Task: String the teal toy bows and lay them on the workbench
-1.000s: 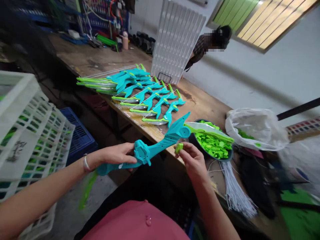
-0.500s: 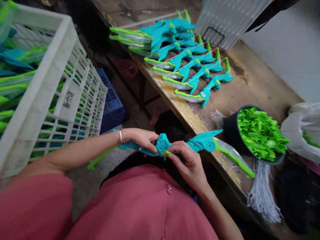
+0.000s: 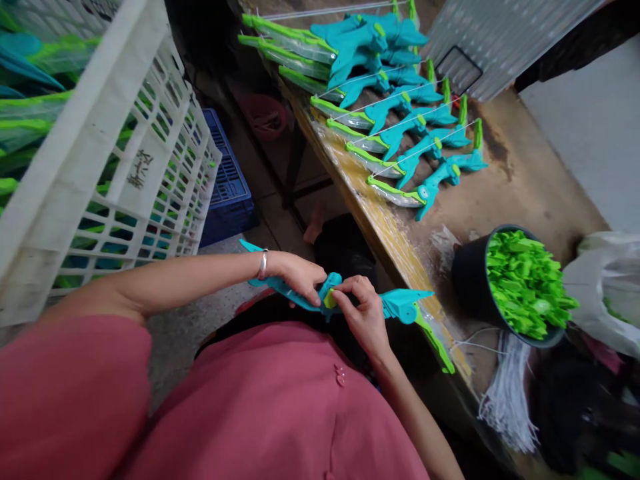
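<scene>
I hold a teal toy bow with green tips across my lap. My left hand grips its handle from the left, fingers curled round it. My right hand pinches a small green plastic piece against the bow's centre hub. Right of my hands, a black bowl full of the same green pieces stands on the wooden bench.
Several finished teal and green bows lie in a row on the bench. A white crate of bow parts stands at my left, with a blue crate behind it. White strings hang off the bench edge. A plastic bag lies at right.
My right hand brought the green piece from near the bowl to the bow's hub. The bow dropped lower onto my lap, and my view tilted down.
</scene>
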{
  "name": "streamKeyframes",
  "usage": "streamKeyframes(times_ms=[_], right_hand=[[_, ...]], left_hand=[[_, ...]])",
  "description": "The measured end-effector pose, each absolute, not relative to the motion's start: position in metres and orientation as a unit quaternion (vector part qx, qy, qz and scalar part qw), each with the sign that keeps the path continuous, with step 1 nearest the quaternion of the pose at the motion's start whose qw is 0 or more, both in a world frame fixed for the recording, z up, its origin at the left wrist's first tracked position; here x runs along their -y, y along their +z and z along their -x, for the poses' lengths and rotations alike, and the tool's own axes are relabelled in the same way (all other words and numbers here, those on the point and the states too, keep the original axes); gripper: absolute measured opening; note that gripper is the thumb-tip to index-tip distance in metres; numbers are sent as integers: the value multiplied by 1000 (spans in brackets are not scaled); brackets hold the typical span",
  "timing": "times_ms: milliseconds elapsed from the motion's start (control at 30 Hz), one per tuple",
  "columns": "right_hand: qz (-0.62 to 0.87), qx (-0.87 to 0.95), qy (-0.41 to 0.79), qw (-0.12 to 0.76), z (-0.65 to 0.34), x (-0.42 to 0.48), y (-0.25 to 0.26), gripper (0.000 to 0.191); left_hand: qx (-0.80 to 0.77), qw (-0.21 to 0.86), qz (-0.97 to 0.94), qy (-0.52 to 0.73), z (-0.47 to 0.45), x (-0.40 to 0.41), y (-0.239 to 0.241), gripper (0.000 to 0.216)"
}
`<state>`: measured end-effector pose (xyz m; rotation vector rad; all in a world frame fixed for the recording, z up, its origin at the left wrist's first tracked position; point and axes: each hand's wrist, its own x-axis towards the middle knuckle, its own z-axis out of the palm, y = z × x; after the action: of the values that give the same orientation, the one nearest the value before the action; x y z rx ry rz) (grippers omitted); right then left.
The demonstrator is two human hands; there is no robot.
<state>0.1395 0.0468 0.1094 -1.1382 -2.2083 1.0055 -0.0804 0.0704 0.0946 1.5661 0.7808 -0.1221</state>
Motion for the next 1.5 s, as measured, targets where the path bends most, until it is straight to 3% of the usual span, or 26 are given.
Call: streamKeyframes(times_ms=[367, 567, 700, 767, 867, 1100, 1500], right_hand=[[414, 775, 415, 237, -143, -54, 100, 13], [430, 784, 377, 239, -142, -47, 97, 14], [446, 796, 333, 239, -143, -41, 92, 9], [465, 787, 328, 238, -145, -40, 90, 19], [465, 791, 346, 198, -149, -45, 91, 36], [421, 821, 383, 31, -148, -78, 105, 40], [465, 815, 339, 64, -142, -85, 95, 27]], left_hand=[[-346, 616, -702, -87, 77, -72, 102, 13], [-354, 622, -694, -83, 76, -76, 100, 10], [-365, 592, -715, -71, 75, -76, 98, 22], [-380, 561, -733, -55, 73, -75, 99, 30], [-405, 513, -755, -48, 70, -72, 102, 36], [-449, 450, -767, -85, 60, -71, 112, 51], [-510, 427, -740, -97, 43, -81, 107, 45]])
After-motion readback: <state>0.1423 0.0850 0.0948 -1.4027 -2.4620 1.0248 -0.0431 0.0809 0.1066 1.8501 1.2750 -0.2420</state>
